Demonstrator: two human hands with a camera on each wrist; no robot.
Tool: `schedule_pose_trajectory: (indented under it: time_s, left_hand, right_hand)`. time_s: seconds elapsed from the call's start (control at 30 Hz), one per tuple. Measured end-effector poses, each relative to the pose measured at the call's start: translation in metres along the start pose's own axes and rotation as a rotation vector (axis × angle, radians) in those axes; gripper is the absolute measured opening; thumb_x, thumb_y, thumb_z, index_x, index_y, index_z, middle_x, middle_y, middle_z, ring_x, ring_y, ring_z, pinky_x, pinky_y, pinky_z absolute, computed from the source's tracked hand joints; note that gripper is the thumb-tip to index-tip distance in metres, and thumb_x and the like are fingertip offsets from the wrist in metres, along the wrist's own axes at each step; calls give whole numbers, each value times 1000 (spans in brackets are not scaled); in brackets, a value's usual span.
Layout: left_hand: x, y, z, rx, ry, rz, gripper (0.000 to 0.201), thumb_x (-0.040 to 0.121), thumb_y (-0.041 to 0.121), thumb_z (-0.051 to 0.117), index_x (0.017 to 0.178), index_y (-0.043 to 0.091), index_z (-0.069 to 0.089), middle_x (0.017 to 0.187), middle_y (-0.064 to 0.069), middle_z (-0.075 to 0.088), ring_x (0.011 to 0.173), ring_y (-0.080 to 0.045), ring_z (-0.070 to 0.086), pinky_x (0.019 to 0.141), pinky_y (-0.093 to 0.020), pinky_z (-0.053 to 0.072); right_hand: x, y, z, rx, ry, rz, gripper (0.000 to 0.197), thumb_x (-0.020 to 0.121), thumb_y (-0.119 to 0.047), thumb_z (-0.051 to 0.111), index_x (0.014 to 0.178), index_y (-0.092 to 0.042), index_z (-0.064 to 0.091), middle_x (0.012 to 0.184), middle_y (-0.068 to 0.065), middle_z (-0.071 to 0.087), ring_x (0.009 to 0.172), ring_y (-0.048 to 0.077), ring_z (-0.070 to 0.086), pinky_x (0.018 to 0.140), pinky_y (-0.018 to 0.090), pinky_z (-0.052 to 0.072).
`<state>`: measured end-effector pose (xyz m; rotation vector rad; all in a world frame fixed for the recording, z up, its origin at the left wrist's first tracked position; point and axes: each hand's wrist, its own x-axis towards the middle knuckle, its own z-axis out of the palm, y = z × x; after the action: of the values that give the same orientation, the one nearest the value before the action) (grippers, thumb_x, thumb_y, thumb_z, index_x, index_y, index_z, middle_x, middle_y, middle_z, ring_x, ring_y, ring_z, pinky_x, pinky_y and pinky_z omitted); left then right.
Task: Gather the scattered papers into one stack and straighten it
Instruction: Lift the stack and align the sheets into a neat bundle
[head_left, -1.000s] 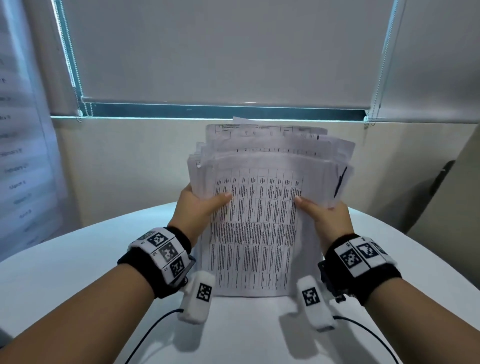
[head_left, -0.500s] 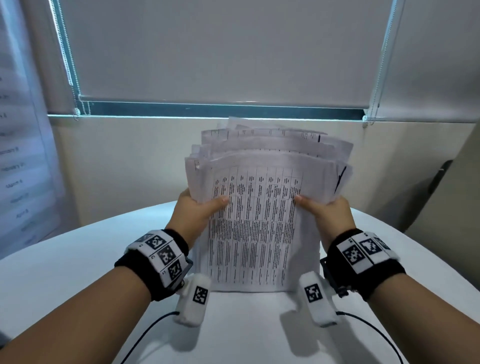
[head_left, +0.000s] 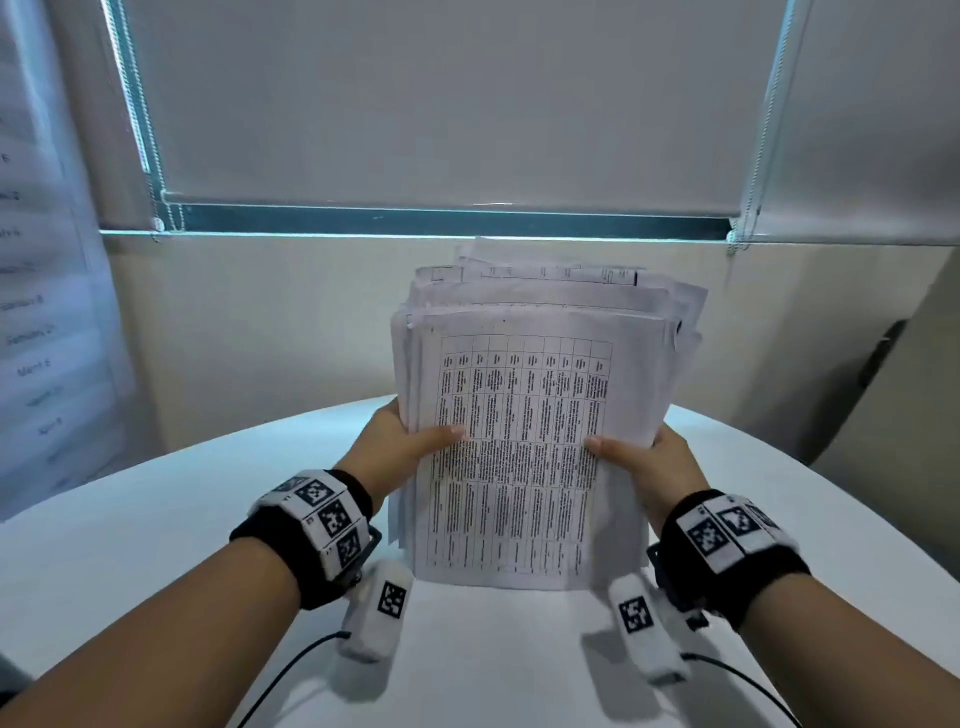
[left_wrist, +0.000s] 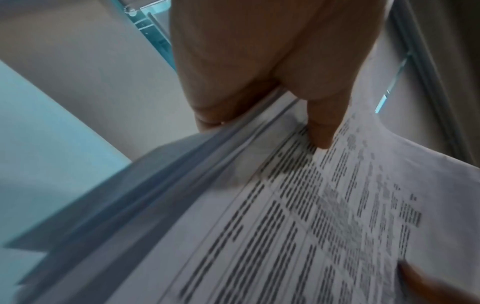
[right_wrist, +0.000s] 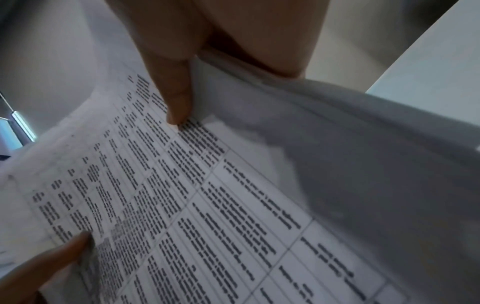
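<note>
The stack stands on its lower edge on the table, near the middle and a little toward the far edge, held upright between both hands. Compared with a second ago it sits slightly further right in the head view, its top edge looks a bit less fanned, and the hands grip at about the same height on its sides; the lower edge, which hung just above the table half a second ago, now looks to meet it. The left hand clamps the left side, thumb flat on the printed front sheet and the fingers behind. The right hand clamps the right side the same way, thumb on the front sheet, fingers behind the pile. The sheets' upper edges remain uneven, several rear pages standing higher than the front one. Both wrist views are blurred. The table is white and round-edged, with two thin black cables trailing over it toward the near edge. Behind it is a pale wall beneath a window with lowered roller blinds, and a sheet with faint printed text hangs on the left.
</note>
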<state>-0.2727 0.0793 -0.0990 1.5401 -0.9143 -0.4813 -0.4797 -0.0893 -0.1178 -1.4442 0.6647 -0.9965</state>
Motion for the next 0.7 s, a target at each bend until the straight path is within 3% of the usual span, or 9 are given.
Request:
schedule_pose_trajectory:
  time_s: [0.1,0.2,0.27,0.33,0.4,0.47,0.53,0.6,0.7]
  left_hand:
    - [4,16,-5,-18,62,45,50,71,21,85,117,10,66,105,-3,75,98,-22,72,93,-42,56]
    - [6,43,-15,68,169,210,87,60,33,92,134,19,48,123,0,67,110,-18,66,100,-47,51]
    - [6,67,-23,265,307,356,105,64,31,90,146,30,26,144,-3,48,130,-21,49,110,-46,39]
    - [5,93,-31,595,409,487,123,62,44,88,153,33,8,159,-1,24,146,-20,23,120,-49,17]
    - [4,115,-32,904,378,547,132,57,59,84,155,33,0,164,2,11,151,-20,7,121,-51,2]
    - [0,135,-32,1020,195,547,120,55,61,84,152,36,18,157,3,32,145,-19,29,118,-45,22]
    - [-9,149,-31,931,22,492,67,60,49,88,119,43,57,112,21,66,103,-1,61,87,-24,46]
    - [-12,148,-30,748,-103,434,28,68,29,88,82,38,66,71,24,69,66,9,63,59,-8,44]
    - [-16,135,-27,557,-149,407,21,76,19,81,80,35,68,70,18,72,61,4,66,52,-8,46]
  right_hand:
    - [0,-7,-2,-67,61,-64,38,64,-8,84,97,-12,67,93,10,73,90,33,69,89,48,54]
    - [-3,-26,-3,-116,50,-157,35,67,-3,81,98,-11,66,92,7,72,89,29,68,84,40,54]
    - [-7,-43,-3,-162,22,-235,32,69,1,79,95,-11,65,87,2,70,86,26,66,80,35,53]
    - [-11,-60,-3,-218,-24,-323,29,69,2,79,86,-17,65,83,1,69,82,23,65,79,36,54]
    - [-15,-76,-1,-334,-70,-413,30,68,-1,80,76,-25,64,76,-3,68,75,16,64,73,32,53]
    - [-21,-91,-1,-438,-140,-498,35,69,-3,80,72,-35,66,68,-13,69,66,0,62,64,20,50]
    - [-23,-106,-2,-504,-201,-551,45,70,-3,80,69,-47,68,68,-21,69,62,-7,60,59,11,47]
    - [-23,-119,-6,-536,-234,-563,47,70,-4,80,69,-50,68,71,-21,70,62,-5,61,58,11,47]
    - [-23,-131,-5,-599,-221,-574,28,69,-6,81,75,-31,70,75,-7,71,68,6,65,63,24,53]
